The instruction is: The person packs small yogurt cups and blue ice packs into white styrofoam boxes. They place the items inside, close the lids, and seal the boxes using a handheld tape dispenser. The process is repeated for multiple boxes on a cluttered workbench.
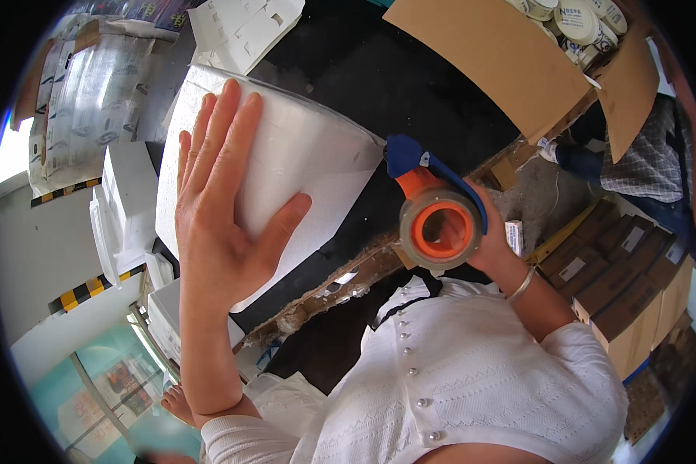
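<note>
A white foam box [307, 168] with a shiny film of clear tape over its top lies on the black tabletop [354, 52]. My left hand [220, 191] rests flat on it, fingers spread. To the right of the box, my right hand [484, 232] grips an orange and blue tape dispenser [420, 180] that carries a roll of clear tape [409, 232]. The dispenser's blue head is at the box's right corner; whether tape runs between them cannot be told.
An open cardboard box [499, 64] with lidded tubs [577, 20] stands at the upper right. White foam boxes [130, 197] are at the left, brown cartons [620, 261] at the right. Another person [646, 151] is at the right. The worn table edge [325, 278] runs before me.
</note>
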A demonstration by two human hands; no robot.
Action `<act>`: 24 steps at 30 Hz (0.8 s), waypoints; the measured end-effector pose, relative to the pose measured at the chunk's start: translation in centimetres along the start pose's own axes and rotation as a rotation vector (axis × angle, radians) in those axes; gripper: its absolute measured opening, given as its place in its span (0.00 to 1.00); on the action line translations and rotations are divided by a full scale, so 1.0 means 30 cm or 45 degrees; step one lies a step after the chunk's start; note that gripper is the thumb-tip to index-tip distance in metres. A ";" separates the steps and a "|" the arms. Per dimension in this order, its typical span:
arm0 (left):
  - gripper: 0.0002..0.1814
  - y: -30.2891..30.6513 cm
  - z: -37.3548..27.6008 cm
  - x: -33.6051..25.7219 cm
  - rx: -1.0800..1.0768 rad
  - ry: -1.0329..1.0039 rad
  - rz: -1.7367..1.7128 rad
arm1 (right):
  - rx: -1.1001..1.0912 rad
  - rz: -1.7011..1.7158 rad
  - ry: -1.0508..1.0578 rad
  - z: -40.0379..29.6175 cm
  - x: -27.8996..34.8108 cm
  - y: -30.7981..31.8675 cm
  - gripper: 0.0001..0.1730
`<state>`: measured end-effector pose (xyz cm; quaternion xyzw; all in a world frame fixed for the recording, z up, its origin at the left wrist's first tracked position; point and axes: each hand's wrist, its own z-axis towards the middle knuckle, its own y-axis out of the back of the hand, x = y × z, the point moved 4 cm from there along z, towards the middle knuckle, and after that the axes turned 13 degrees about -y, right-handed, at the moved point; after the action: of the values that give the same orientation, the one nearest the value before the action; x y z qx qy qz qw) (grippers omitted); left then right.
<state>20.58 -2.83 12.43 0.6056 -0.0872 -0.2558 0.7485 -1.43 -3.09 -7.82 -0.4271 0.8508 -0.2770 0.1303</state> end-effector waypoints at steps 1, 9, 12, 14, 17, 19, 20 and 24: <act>0.40 0.003 0.013 -0.001 -0.020 -0.018 0.033 | -0.083 0.150 0.012 -0.018 -0.042 -0.014 0.21; 0.22 -0.034 0.236 0.085 -0.426 0.305 0.253 | 0.455 -0.550 0.221 0.376 0.202 -0.427 0.16; 0.23 -0.065 0.185 0.199 -0.312 0.541 0.324 | 0.481 -0.476 0.069 0.287 0.114 -0.321 0.16; 0.27 -0.048 0.154 0.207 -0.303 0.602 0.264 | 0.549 -0.391 -0.085 0.186 0.007 -0.083 0.19; 0.28 -0.050 0.289 0.031 -0.282 0.909 0.137 | 0.227 0.039 -0.121 -0.014 -0.254 0.160 0.21; 0.28 -0.033 0.256 0.057 -0.420 0.773 0.075 | 0.299 -0.259 0.188 -0.018 -0.324 0.229 0.28; 0.29 -0.028 0.223 0.080 -0.483 0.713 -0.048 | 0.226 -0.740 0.656 -0.031 -0.339 0.208 0.28; 0.34 0.091 0.154 0.221 -0.803 0.469 -0.328 | 0.478 -0.592 0.554 0.014 -0.313 0.125 0.16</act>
<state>24.96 -9.67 14.99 0.3876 0.2085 -0.2491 0.8627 1.95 6.06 -10.48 -0.5087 0.6732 -0.5348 -0.0440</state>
